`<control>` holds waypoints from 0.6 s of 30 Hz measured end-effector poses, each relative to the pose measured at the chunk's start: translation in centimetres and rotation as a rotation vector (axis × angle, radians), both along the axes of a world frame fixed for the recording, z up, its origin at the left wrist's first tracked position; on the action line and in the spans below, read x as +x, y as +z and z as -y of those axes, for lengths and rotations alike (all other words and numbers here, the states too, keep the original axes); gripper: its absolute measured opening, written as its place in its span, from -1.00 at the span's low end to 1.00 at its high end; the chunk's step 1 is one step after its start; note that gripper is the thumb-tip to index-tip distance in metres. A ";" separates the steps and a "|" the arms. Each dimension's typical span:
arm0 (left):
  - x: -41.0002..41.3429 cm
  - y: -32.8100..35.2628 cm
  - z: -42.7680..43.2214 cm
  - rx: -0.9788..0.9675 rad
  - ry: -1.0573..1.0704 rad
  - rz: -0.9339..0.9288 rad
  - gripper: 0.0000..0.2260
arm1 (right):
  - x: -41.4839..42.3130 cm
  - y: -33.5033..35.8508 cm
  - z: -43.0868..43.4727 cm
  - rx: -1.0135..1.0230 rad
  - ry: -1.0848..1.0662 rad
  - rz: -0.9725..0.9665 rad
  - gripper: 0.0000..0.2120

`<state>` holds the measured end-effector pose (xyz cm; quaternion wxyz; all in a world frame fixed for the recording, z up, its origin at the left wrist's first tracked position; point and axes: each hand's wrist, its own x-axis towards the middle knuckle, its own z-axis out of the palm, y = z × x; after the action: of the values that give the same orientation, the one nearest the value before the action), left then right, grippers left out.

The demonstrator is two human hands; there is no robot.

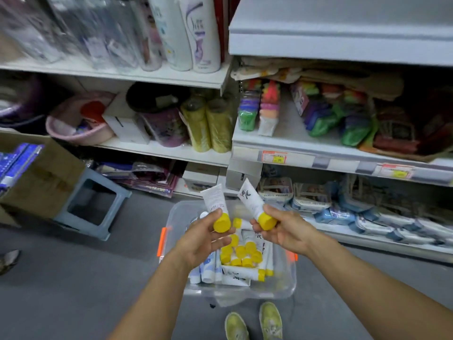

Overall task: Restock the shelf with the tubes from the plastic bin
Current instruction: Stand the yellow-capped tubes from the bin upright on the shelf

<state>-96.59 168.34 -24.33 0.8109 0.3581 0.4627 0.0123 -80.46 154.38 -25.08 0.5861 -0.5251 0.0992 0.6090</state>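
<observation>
A clear plastic bin (284,288) with orange latches sits on the grey floor and holds several white tubes with yellow caps (242,256). My left hand (203,239) grips one white tube (215,200) by its yellow cap, above the bin. My right hand (284,229) holds a second white tube (250,197) with black lettering, also at the cap end. Both tubes point up toward the shelves. The grey shelf (318,155) stands just beyond the bin.
A grey-blue stool (93,204) and a cardboard box (41,177) stand at the left. Shelves carry bottles (186,33), a pink basin (81,128), yellow-green rolls (208,126) and coloured packs (338,116). Packaged goods (367,217) fill the bottom shelf. My shoes (252,322) are near the bin.
</observation>
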 end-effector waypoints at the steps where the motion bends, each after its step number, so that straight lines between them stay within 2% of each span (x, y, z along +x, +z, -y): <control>1: -0.1 1.0 0.0 0.005 0.025 0.033 -0.83 | -0.2 1.0 0.0 0.034 0.028 0.001 -0.70; 4: -0.4 4.2 -0.4 0.125 0.011 0.038 -0.92 | -0.6 4.2 -0.4 0.129 0.086 0.017 -0.72; 10: 0.3 10.6 -1.3 0.364 -0.018 0.097 -0.86 | -1.4 10.9 -2.0 0.213 0.198 0.164 -0.79; 13: 1.3 13.6 -1.6 0.467 -0.041 0.181 -0.88 | -1.4 14.0 -3.2 0.286 0.173 0.254 -0.84; 18: 3.6 18.8 -2.2 0.595 -0.036 0.314 -0.83 | 0.1 18.4 -4.7 0.429 0.085 0.428 -0.77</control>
<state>-92.95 170.53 -5.56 0.7323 0.5807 0.3022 0.1875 -80.34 159.05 -6.66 0.6652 -0.5094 -0.1794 0.5155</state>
